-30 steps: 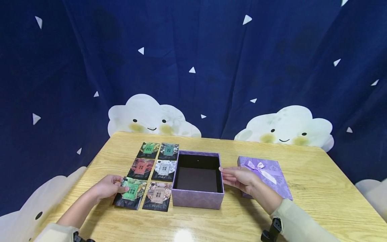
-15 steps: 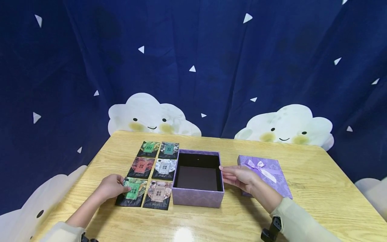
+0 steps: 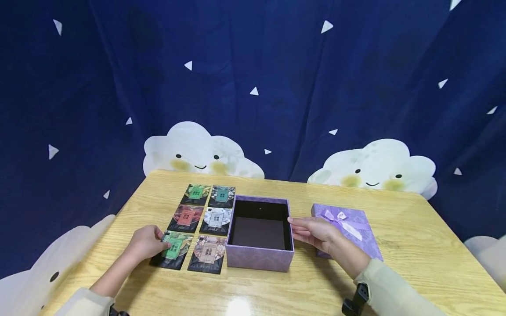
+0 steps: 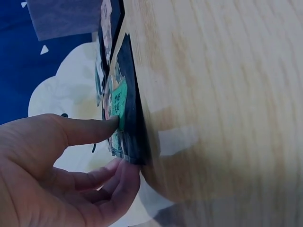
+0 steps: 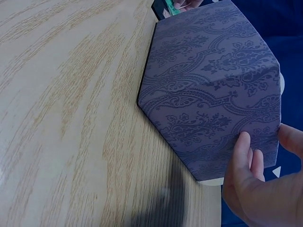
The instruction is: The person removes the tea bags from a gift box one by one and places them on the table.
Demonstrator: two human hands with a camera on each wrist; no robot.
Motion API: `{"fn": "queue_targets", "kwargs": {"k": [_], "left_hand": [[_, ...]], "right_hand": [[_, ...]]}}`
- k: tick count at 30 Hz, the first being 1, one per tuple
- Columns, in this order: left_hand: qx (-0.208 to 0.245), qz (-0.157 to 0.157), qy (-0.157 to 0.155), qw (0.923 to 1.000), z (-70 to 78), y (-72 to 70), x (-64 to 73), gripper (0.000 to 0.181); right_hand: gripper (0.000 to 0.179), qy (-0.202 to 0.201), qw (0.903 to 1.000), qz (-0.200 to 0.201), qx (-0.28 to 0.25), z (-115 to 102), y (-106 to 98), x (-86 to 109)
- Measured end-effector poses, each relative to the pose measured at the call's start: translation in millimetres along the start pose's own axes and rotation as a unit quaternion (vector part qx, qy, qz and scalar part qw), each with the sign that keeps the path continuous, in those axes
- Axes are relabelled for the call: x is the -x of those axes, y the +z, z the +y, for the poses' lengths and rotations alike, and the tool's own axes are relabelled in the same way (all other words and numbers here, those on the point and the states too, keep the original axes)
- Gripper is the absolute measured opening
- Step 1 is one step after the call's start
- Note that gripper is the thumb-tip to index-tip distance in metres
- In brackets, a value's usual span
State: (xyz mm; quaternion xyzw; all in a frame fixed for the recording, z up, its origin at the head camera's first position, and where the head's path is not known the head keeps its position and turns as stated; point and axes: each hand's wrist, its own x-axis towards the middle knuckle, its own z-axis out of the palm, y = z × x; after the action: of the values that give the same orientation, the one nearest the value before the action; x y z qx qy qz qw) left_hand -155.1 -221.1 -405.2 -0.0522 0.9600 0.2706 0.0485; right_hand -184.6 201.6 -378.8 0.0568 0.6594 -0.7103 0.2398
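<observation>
My left hand [image 3: 146, 243] pinches the left edge of a black pouch with a green label [image 3: 174, 249], thumb on top and fingers curled at its edge. In the left wrist view the pouch [image 4: 125, 101] lies close over the table. My right hand [image 3: 316, 232] holds the right wall of an uncovered purple box [image 3: 258, 259]. Its thumb is at the rim and its fingers [image 5: 242, 151] lie against the patterned outer side. The box's dark inside holds nothing visible. Beside the green-label pouch lies a pouch with a pinkish label [image 3: 206, 254].
Behind these two lie a red-label pouch [image 3: 186, 218], a white-label pouch [image 3: 216, 220], another green one [image 3: 195, 194] and a teal one [image 3: 222, 196], in two columns left of the box. A purple lid with a ribbon bow [image 3: 361, 224] rests on the wooden table [image 3: 415, 237] at right.
My left hand has shifted the green-label pouch slightly forward and to the right, closer in line with its neighbours. My right hand stays on the box wall.
</observation>
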Motion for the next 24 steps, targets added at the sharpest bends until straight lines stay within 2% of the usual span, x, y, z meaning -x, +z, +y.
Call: {"fn": "queue_targets", "kwargs": {"k": [12,24], "left_hand": [[-0.019,-0.004,0.009,0.9998,0.9,-1.6,-0.1,0.033],[-0.009,0.002,0.010,0.9999,2.3,0.0,0.7,0.031]], "right_hand": [[0.054,0.000,1.0000,0.002,-0.002,-0.3,-0.4,0.6],[0.055,0.001,1.0000,0.004,-0.004,0.7,-0.3,-0.3]]}}
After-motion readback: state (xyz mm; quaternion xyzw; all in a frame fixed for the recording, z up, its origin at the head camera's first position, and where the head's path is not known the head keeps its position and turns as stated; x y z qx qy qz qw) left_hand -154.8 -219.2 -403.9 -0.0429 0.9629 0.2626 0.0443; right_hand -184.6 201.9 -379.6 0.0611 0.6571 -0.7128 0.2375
